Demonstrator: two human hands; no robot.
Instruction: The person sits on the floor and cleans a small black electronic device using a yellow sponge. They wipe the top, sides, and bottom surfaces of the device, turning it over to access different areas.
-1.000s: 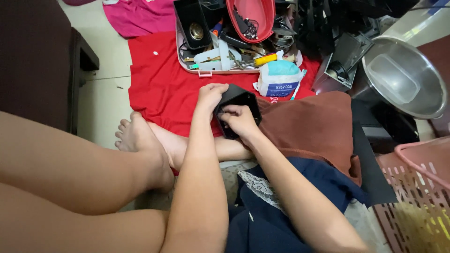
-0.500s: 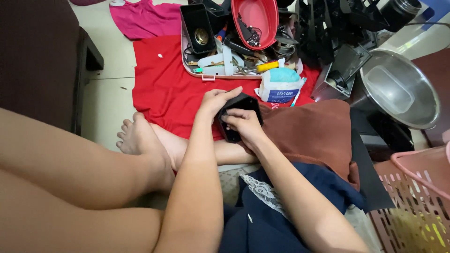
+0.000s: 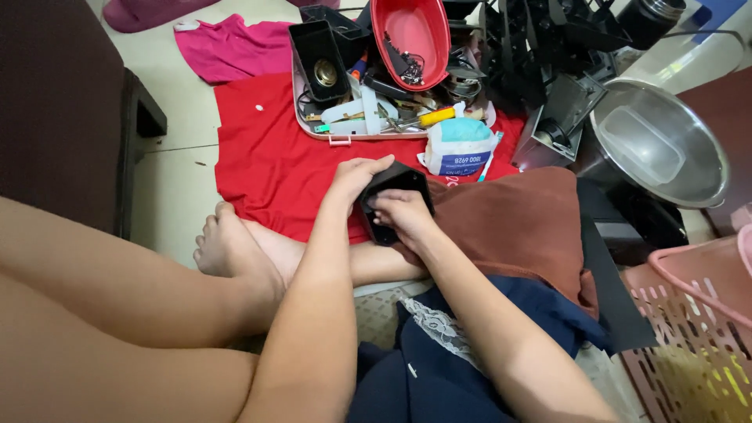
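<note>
Grip, left hand (image 3: 354, 176): fingers curled over the top left edge of a small black box-shaped part (image 3: 394, 196), closed on it. Grip, right hand (image 3: 399, 218): fingers wrapped across the front of the same part from below, thumb side pressed to its face, closed on it. Both hands are in contact with the part and close to each other.

Position of the part: held above the near edge of a red cloth (image 3: 270, 160) spread on the floor, just left of a brown cloth (image 3: 517, 227), and above the person's crossed bare legs. Its lower portion is hidden by the right hand.

Surroundings:
- A pale pink tray (image 3: 313, 129) lies on the far side of the red cloth. It carries a black speaker box (image 3: 319, 59), a red oval bowl (image 3: 413, 35), a yellow-handled screwdriver (image 3: 433, 117) and mixed small tools too cluttered to tell apart.
- A white and blue packet (image 3: 458, 147) lies at the tray's near right corner, near the hands but apart from them.
- A steel bowl (image 3: 658, 145) stands to the right, well apart from the hands.
- A pink slotted basket (image 3: 693, 313) occupies the lower right corner.
- A dark blue garment (image 3: 439, 368) with white lace trim lies under the right forearm.
- A pink cloth (image 3: 227, 51) lies on the floor beyond the red cloth
</note>
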